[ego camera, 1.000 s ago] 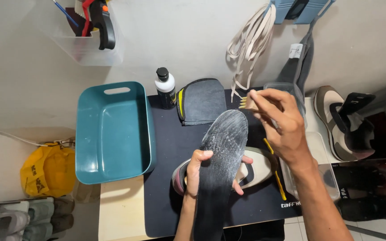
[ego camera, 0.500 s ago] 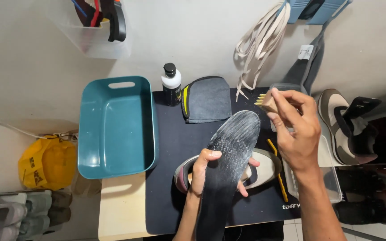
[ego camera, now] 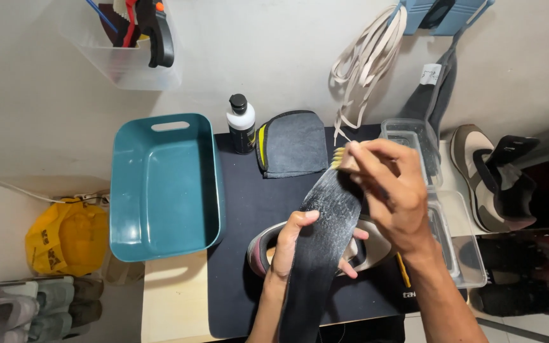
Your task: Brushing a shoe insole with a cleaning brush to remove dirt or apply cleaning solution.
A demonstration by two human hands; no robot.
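From the head camera, the left hand [ego camera: 293, 244] grips a dark insole [ego camera: 322, 244] from beneath, its long axis running away from the person, tilted right. The right hand [ego camera: 392, 190], nearer the far tip, pinches what looks like a small brush [ego camera: 343, 159] against it, above a shoe [ego camera: 265, 254] on the black mat [ego camera: 249, 203].

Pale grey floor [ego camera: 33, 114] under a light wooden table [ego camera: 173, 305]

brush [ego camera: 341, 159] mostly hidden by right hand [ego camera: 392, 194].
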